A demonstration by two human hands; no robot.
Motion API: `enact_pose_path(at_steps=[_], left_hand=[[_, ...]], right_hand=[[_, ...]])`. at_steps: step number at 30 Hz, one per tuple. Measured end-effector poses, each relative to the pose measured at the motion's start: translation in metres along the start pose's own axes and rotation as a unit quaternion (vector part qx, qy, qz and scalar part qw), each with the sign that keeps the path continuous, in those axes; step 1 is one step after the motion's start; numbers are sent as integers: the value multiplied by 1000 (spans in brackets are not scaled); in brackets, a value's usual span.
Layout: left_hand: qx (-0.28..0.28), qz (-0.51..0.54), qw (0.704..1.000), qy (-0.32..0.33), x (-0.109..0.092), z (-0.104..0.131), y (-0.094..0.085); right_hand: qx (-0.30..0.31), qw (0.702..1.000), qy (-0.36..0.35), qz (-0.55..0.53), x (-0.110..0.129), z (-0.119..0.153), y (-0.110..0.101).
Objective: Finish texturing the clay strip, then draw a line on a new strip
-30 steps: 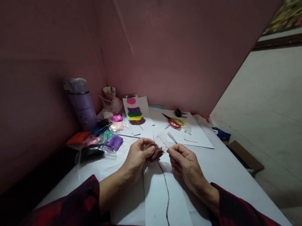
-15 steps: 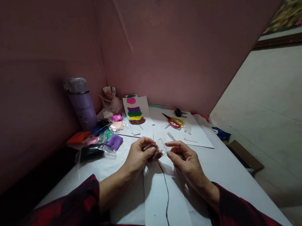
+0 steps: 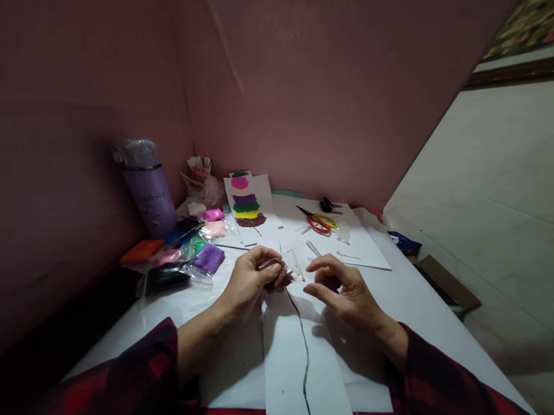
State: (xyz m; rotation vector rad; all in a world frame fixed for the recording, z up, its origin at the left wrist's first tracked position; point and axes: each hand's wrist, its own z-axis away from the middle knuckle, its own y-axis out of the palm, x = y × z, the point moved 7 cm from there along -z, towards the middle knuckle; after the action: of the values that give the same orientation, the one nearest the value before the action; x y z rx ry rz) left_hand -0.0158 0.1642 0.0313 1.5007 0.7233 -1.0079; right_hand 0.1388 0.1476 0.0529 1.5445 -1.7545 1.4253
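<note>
My left hand is closed on a lump of brown modelling clay in a clear plastic bag, whose open end sticks out to the right. Just right of the bag, my right hand has thumb and forefinger apart with a gap between them. Its other fingers curl inward, and nothing shows in its grasp. Below both hands lies a white paper strip bearing a wavy dark line.
Bagged clay pieces, including a purple one, lie left, near a purple bottle. Behind the hands are a colour-striped paper drawing, scissors, keys and a small ridged tool. A cardboard piece is beyond the right edge.
My right thumb and forefinger have come away from the bag's edge and spread wider apart. My left hand, still holding the bagged clay, has shifted slightly left.
</note>
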Motion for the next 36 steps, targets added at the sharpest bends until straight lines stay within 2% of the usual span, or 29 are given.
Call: enact_pose_path(at_steps=[3,8,11,15,19,22,26,29,32,36], left_hand=[[12,-4,1000,-2,0,0,1],[25,-36,999,2,0,-1,1],[22,-44,999,-1,0,-1,1],[9,-13,1000,-10,3,0,1],[9,23,1000,-18,7,1,1],[13,10,1000,-12,5,-1,0],[53,-52,995,-63,7,-1,6],[76,-100,990,-70,8,1,10],[85,-121,987,-61,9,2,11],[71,-94,992,-46,8,2,10]], right_hand=[[-7,1000,5,-11,2,0,1],[36,999,-14,-1,1,2,7],[39,999,-15,16,1,1,6],[18,1000,7,-1,0,-1,2],[-34,999,36,-21,-3,-1,-1],[-51,997,46,-35,-5,1,-2],[-3,999,43,-27,-3,1,2],[27,999,42,-20,0,1,4],[12,996,59,-62,-3,2,5],[-26,984,111,-139,-11,3,9]])
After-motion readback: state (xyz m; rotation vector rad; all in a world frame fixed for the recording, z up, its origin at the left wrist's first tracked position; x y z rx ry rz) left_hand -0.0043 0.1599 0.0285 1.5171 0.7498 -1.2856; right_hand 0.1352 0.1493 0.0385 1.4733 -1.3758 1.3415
